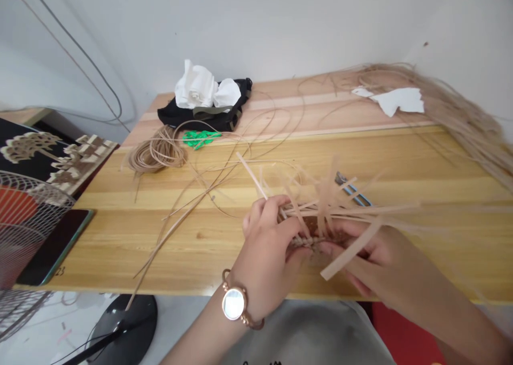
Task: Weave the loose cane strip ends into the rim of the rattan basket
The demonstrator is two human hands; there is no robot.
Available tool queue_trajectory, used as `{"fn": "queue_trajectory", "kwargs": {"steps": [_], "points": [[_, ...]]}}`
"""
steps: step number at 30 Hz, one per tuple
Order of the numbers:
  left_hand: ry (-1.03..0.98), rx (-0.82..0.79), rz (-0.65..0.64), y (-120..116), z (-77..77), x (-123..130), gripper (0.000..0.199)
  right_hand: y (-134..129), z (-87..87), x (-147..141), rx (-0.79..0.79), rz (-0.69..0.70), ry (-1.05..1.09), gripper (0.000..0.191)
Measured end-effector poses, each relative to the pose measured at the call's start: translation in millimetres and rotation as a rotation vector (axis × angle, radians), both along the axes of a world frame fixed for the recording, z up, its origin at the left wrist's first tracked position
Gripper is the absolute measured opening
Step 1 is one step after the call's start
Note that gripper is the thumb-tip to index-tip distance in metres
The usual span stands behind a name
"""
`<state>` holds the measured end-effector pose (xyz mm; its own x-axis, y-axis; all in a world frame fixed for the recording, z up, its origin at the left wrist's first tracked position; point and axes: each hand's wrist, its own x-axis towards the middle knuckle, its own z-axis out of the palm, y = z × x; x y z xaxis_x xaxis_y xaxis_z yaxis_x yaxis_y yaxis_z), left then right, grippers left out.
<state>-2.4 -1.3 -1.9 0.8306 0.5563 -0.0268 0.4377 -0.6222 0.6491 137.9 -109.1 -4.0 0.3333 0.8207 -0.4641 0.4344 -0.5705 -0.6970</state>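
Observation:
Between my hands is a small woven piece (306, 241) with flat tan strips standing up and fanning out from it. My left hand (270, 237), a watch on its wrist, is closed around the left side of the weave, thumb toward the near edge. My right hand (371, 253) pinches the right side, fingers partly hidden behind the strips. One broad flat strip (352, 250) crosses in front of the right hand. Long thin strips trail off to the right and blur. A brown surface shows inside the weave. Just beyond the hands lies a blue-handled tool (360, 198), partly covered by strips.
A coil of cane (157, 150), a green tangle (200, 138) and a black bag (200, 120) with white tissue (196, 87) lie at the back left. Loose strands (460, 119) pile at the right. A phone (56, 245) and a fan (36, 215) are at the left edge.

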Motion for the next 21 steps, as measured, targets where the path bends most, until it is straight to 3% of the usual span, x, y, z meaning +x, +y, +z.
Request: {"fn": "queue_trajectory", "kwargs": {"steps": [6, 15, 21], "points": [[-0.031, 0.009, 0.037, 1.5, -0.7, 4.4, 0.017, 2.9, 0.6, 2.9, 0.115, 0.001, -0.023, 0.027], [0.001, -0.041, 0.228, 0.7, 5.1, 22.1, 0.007, 12.8, 10.3, 5.8, 0.221, 0.086, -0.075, 0.018], [0.007, 0.056, 0.211, 1.6, 3.6, 22.0, 0.009, 11.6, 8.5, 4.3, 0.246, 0.000, 0.070, 0.015]]}}
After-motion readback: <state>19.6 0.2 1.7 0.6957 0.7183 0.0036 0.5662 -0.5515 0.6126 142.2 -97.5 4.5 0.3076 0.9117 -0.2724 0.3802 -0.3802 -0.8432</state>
